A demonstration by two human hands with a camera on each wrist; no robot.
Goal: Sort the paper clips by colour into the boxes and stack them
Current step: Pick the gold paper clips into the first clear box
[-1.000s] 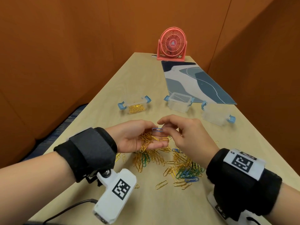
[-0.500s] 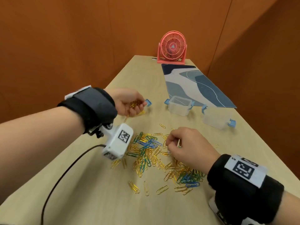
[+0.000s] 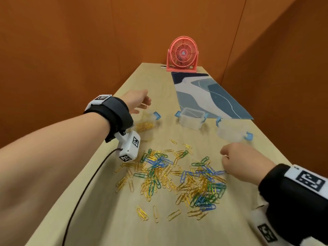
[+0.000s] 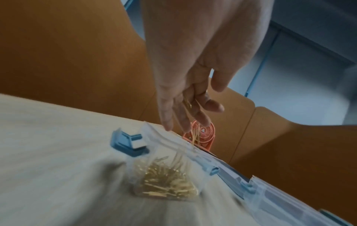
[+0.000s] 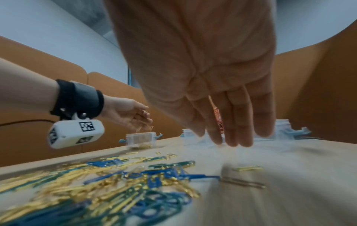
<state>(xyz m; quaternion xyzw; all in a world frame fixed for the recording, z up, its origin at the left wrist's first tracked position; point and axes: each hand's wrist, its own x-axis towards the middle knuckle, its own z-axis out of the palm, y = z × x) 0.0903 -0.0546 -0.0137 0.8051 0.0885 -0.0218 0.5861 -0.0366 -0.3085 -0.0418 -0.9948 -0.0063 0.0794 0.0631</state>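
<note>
A mixed heap of gold, blue and green paper clips (image 3: 177, 174) (image 5: 115, 183) lies mid-table. Three clear boxes with blue latches stand behind it. The left box (image 3: 157, 115) (image 4: 164, 137) (image 5: 139, 137) has gold clips in its bottom. The middle box (image 3: 190, 124) and the right box (image 3: 230, 134) look empty. My left hand (image 3: 138, 102) (image 4: 185, 116) (image 5: 133, 114) hovers over the left box, fingers pointing down, and gold clips slide off them into it. My right hand (image 3: 236, 162) (image 5: 231, 122) hangs just above the heap's right edge with straight fingers, holding nothing I can see.
A pink desk fan (image 3: 182, 54) stands at the table's far end, with a blue patterned mat (image 3: 209, 96) in front of it. Orange partition walls close in on the left, right and back. A black cable (image 3: 85, 189) trails from my left wrist camera.
My left hand carried a handful of gold clips from the heap to the left box and is letting them fall. My right hand dropped from the left hand to the heap's right edge.
</note>
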